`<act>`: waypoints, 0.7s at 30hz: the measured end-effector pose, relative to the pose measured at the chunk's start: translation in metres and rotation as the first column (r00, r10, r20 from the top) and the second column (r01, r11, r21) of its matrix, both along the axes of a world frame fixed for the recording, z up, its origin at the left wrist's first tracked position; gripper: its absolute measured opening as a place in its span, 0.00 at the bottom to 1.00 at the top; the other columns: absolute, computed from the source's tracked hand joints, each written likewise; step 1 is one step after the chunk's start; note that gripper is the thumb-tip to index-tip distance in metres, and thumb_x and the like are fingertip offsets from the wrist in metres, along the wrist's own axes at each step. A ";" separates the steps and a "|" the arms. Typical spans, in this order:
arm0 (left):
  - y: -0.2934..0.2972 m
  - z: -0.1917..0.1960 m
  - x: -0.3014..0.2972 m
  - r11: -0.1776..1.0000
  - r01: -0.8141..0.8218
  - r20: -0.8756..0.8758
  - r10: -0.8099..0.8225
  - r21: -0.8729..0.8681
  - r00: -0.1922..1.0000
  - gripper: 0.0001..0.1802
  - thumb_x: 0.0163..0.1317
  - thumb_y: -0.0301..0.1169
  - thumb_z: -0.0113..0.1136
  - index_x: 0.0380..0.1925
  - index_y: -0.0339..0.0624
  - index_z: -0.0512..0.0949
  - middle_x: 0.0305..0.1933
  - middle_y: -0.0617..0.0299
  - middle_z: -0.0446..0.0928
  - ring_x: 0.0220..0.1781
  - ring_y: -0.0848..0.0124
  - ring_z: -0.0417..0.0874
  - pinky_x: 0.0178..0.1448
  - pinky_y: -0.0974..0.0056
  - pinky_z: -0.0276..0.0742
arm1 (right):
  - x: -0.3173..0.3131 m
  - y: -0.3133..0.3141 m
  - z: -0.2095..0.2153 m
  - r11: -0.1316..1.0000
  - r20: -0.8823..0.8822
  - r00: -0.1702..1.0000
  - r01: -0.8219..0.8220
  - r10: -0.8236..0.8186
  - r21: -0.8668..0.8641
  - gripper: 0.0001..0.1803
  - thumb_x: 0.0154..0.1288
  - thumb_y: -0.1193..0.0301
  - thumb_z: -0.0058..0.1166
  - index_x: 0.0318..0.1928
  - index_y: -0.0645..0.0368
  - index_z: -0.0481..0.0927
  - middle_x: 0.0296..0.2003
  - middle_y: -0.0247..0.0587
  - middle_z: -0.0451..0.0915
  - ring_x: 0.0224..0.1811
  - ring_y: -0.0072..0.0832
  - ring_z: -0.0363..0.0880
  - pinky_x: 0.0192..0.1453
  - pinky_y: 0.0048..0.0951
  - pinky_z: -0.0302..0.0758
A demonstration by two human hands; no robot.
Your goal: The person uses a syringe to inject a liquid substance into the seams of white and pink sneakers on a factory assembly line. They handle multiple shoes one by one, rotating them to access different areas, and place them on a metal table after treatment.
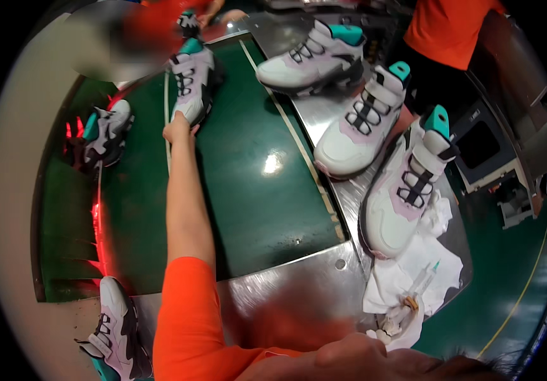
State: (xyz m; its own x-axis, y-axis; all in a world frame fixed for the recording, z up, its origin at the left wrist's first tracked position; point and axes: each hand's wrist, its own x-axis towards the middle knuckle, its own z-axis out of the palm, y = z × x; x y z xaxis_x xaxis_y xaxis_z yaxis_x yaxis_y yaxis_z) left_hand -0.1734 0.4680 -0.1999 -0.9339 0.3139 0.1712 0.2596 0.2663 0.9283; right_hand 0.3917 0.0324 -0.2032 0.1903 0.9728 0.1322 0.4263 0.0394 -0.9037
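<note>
My left hand (177,129) reaches far out over the green conveyor belt (254,190), its arm in an orange sleeve. Its fingers grip the toe of a white, lilac and black high-top sneaker (192,81) with a teal collar, which lies on the belt with its toe toward me. At the lower edge of the view a blurred shape that looks like my right hand (353,354) rests next to a crumpled white cloth (413,273). Its fingers are not visible.
Three matching sneakers (311,57) (362,124) (407,184) stand on the steel table (286,298) at the right. Two others lie at the belt's left (105,133) and lower left (115,330). A syringe-like applicator (427,274) lies on the cloth. People in orange work at the top left (159,19) and top right (445,25).
</note>
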 end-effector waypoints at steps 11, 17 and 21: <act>0.043 0.115 0.166 0.467 0.648 -0.432 -0.872 -0.601 0.228 0.38 0.62 0.61 0.58 0.58 0.41 0.77 0.48 0.46 0.83 0.52 0.54 0.85 0.56 0.56 0.77 | -0.010 0.017 0.015 0.983 -0.091 0.996 0.018 -0.001 0.183 0.63 0.25 0.64 0.73 0.67 0.78 0.58 0.49 0.52 0.74 0.35 0.31 0.74 0.42 0.31 0.73; 0.115 0.086 0.245 0.322 0.747 -0.258 -0.944 -0.582 0.206 0.65 0.31 0.69 0.74 0.66 0.37 0.68 0.67 0.42 0.72 0.69 0.53 0.74 0.70 0.58 0.68 | -0.002 0.005 0.019 0.981 -0.257 0.951 0.140 -0.171 -0.132 0.64 0.23 0.65 0.73 0.67 0.76 0.58 0.49 0.50 0.75 0.36 0.29 0.74 0.40 0.29 0.73; 0.070 0.077 0.266 0.373 0.774 -0.390 -0.903 -0.512 0.178 0.57 0.31 0.64 0.76 0.59 0.38 0.73 0.58 0.44 0.78 0.60 0.53 0.80 0.64 0.58 0.73 | 0.008 -0.005 0.011 0.931 -0.406 0.889 0.056 -0.211 -0.361 0.64 0.22 0.67 0.73 0.67 0.74 0.59 0.51 0.49 0.74 0.36 0.29 0.75 0.38 0.28 0.72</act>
State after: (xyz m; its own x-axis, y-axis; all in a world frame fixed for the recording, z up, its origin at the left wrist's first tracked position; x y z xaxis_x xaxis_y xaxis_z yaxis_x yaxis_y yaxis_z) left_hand 0.0929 0.5376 -0.1229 0.1810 0.9247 0.3350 0.8166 -0.3311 0.4728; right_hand 0.3992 0.0276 -0.1919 0.2837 0.9048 -0.3177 -0.0292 -0.3230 -0.9460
